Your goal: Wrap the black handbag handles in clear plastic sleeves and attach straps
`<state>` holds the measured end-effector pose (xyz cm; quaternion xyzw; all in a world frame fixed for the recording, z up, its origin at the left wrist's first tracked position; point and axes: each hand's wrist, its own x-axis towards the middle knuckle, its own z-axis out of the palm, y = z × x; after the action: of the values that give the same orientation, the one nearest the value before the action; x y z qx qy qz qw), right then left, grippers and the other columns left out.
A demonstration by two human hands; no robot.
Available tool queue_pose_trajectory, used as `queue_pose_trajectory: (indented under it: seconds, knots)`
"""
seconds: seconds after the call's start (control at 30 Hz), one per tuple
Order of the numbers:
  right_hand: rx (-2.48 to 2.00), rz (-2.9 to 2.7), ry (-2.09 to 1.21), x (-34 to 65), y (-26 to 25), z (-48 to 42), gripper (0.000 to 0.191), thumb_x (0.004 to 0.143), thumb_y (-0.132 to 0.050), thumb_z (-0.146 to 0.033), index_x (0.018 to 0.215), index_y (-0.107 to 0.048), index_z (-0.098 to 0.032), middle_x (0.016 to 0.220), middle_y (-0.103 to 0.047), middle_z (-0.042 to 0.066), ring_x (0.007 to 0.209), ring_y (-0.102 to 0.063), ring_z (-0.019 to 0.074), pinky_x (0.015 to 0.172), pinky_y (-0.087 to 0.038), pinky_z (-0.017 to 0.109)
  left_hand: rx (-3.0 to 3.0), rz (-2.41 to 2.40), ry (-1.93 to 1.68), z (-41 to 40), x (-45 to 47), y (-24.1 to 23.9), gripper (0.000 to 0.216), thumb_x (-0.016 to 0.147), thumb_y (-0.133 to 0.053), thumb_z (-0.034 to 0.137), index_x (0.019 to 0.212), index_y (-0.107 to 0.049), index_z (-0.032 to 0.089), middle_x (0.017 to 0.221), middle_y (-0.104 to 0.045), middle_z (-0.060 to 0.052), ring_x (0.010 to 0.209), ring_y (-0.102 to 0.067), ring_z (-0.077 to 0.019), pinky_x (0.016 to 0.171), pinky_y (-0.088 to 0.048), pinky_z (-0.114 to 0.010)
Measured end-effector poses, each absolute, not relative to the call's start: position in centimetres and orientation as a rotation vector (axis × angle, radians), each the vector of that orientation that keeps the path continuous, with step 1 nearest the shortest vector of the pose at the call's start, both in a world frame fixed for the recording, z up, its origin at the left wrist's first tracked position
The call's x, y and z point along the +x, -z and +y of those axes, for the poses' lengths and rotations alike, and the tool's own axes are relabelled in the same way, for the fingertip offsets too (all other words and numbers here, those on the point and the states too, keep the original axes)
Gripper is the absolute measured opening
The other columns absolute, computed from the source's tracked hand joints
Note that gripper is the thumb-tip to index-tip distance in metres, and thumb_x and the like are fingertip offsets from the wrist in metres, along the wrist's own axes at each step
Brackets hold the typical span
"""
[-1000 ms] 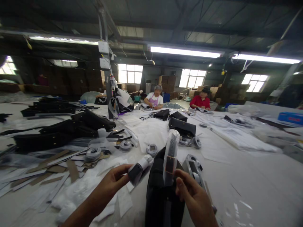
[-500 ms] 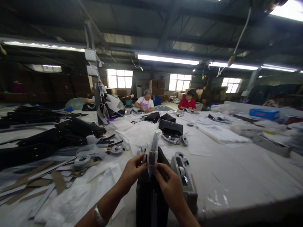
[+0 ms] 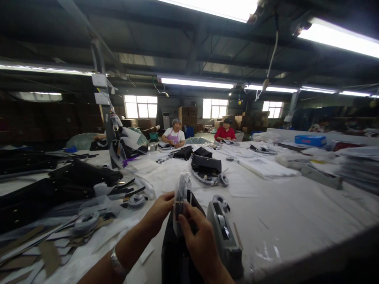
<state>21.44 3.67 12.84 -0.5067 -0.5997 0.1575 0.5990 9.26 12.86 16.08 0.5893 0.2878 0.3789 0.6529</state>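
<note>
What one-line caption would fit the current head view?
Left hand and right hand hold a plastic-wrapped bundle by a black bag, with a grey tape dispenser on the white table.

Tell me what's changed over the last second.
The left hand has moved right to meet the right hand; both hold the wrapped bundle. Whether the left released its earlier piece is unclear. The view swung right. The black bag stays below, the tape dispenser beside it.

- Held bundle (image 3: 180,191): clear, glossy plastic wrap
- Black bag (image 3: 171,256): smooth, leather-like, faintly shiny
- Bracelet (image 3: 116,262): polished silvery metal
- Tape dispenser (image 3: 227,247): matt grey, hard-looking
- Loose strips (image 3: 49,257): matt brown card
</note>
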Motion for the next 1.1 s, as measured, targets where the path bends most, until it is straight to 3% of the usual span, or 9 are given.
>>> queue_pose_trajectory:
  seconds: [0.23,0.4,0.57,0.67,0.77,0.93,1.1]
  knots:
    - [-1.19,-1.39,-0.282,21.6,-11.9,3.8,0.034,0.091,-0.057,-0.028,0.125,-0.061,-0.024,0.113,-0.07,0.006,0.103,-0.066,0.0218,0.092,-0.053,0.031,1.423,0.612,-0.84,13.0,9.0,-16.4,0.032,0.085,-0.066,0.041,0.105,-0.074,0.016,0.083,-0.073,-0.005,0.076,-0.062,-0.0203,0.075,-0.046,-0.029]
    - [-1.195,-1.288,-0.373,21.8,-12.0,3.7,0.048,0.087,-0.061,-0.025,0.133,-0.046,-0.026,0.088,-0.073,-0.001,0.074,-0.069,0.0173,0.072,-0.055,0.027,1.42,0.64,-0.824,12.4,8.7,-17.3,0.028,0.087,-0.064,0.036,0.103,-0.074,0.015,0.082,-0.073,-0.005,0.075,-0.061,-0.0184,0.073,-0.045,-0.027]
    - [-1.184,-1.269,-0.344,21.7,-12.3,3.4,0.043,0.086,-0.061,-0.024,0.127,-0.048,-0.026,0.086,-0.072,-0.001,0.073,-0.069,0.0168,0.07,-0.054,0.026,1.34,0.62,-0.83,11.2,8.5,-17.9,0.027,0.088,-0.062,0.033,0.106,-0.074,0.017,0.099,-0.073,-0.007,0.09,-0.063,-0.0227,0.081,-0.047,-0.031]
    - [-1.198,-1.262,-0.359,21.6,-12.6,3.1,0.044,0.087,-0.061,-0.024,0.129,-0.048,-0.026,0.085,-0.072,0.0,0.072,-0.069,0.0173,0.069,-0.053,0.027,1.227,0.639,-0.862,10.5,8.4,-17.9,0.036,0.091,-0.056,0.045,0.107,-0.074,0.017,0.102,-0.073,-0.008,0.102,-0.062,-0.0257,0.09,-0.046,-0.035]
    - [-1.207,-1.268,-0.387,21.4,-12.7,3.2,0.044,0.088,-0.06,-0.024,0.13,-0.046,-0.026,0.085,-0.072,0.0,0.069,-0.068,0.017,0.066,-0.053,0.027,1.229,0.664,-0.888,10.3,8.5,-17.9,0.041,0.089,-0.058,0.05,0.105,-0.074,0.016,0.096,-0.074,-0.008,0.096,-0.064,-0.0253,0.087,-0.046,-0.034]
    - [-1.225,-1.283,-0.365,20.9,-12.5,3.5,0.047,0.086,-0.061,-0.026,0.131,-0.047,-0.024,0.082,-0.071,0.0,0.067,-0.067,0.0178,0.066,-0.053,0.028,1.323,0.73,-0.958,10.9,8.7,-18.0,0.033,0.083,-0.07,0.041,0.102,-0.074,0.014,0.083,-0.071,-0.005,0.081,-0.061,-0.0189,0.078,-0.044,-0.027]
    - [-1.177,-1.297,-0.426,22.0,-13.0,3.1,0.042,0.089,-0.058,-0.031,0.131,-0.052,-0.024,0.088,-0.073,0.003,0.078,-0.069,0.0198,0.075,-0.055,0.03,1.392,0.681,-0.98,10.9,8.5,-17.6,0.032,0.086,-0.067,0.039,0.105,-0.072,0.014,0.088,-0.071,-0.006,0.083,-0.06,-0.0191,0.078,-0.044,-0.028]
